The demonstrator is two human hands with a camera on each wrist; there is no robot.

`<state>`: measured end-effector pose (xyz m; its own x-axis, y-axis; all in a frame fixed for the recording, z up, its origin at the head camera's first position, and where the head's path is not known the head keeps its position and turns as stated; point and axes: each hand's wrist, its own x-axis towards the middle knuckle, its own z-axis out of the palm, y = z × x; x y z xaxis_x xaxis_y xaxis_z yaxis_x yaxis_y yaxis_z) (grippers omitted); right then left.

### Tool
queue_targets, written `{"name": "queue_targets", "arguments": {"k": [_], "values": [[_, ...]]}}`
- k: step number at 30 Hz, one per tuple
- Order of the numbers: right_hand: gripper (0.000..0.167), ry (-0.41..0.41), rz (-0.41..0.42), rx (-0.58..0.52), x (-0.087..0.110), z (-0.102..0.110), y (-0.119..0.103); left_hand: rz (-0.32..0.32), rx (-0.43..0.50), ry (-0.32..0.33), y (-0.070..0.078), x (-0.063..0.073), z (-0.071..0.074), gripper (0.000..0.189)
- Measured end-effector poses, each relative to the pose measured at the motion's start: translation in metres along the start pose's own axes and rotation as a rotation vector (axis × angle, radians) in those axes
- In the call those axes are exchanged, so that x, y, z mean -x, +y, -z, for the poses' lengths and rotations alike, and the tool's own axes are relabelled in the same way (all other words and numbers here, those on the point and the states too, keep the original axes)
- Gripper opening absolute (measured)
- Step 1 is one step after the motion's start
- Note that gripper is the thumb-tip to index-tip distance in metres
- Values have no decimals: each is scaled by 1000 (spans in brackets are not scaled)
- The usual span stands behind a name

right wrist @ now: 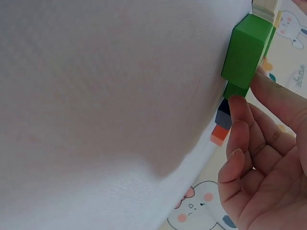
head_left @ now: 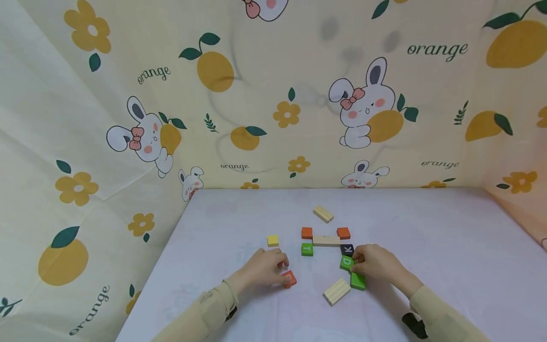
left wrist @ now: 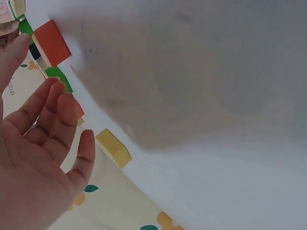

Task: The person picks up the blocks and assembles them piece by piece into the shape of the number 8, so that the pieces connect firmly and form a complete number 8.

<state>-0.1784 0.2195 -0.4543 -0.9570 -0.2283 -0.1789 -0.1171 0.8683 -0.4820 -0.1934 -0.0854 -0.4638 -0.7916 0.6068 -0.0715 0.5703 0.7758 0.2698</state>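
Observation:
In the head view my left hand (head_left: pixel 264 267) is low over the table with its thumb at an orange-red block (head_left: pixel 289 279). The left wrist view shows the left hand's (left wrist: pixel 43 139) fingers loosely bent, gripping nothing. On the other side, my right hand (head_left: pixel 378 262) pinches a green block marked D (head_left: pixel 347 262) between thumb and index finger. A plain green block (head_left: pixel 358 281) lies just nearer, at its corner; in the right wrist view this green block (right wrist: pixel 247 50) stands large beside the thumb. Beyond the D block sits a black block marked K (head_left: pixel 347 250).
A wooden plank (head_left: pixel 326 241) lies between a green T block (head_left: pixel 307 249) and the black one. Behind are two orange blocks, left (head_left: pixel 306 232) and right (head_left: pixel 344 232). Other wooden pieces lie at the back (head_left: pixel 323 213) and front (head_left: pixel 336 291); a yellow block (head_left: pixel 273 241) is left.

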Motion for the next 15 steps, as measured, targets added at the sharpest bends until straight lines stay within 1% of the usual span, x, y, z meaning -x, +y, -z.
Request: {"name": "queue_targets", "arguments": {"k": [5, 9, 15], "values": [[20, -1, -1, 6, 0, 1, -1, 2, -2, -21, 1, 7, 0, 39], [20, -2, 1, 8, 0, 0, -1, 5, 11, -28, 2, 10, 0, 38], [21, -2, -3, 13, -1, -1, 1, -31, 0, 0, 3, 11, -1, 38]]}}
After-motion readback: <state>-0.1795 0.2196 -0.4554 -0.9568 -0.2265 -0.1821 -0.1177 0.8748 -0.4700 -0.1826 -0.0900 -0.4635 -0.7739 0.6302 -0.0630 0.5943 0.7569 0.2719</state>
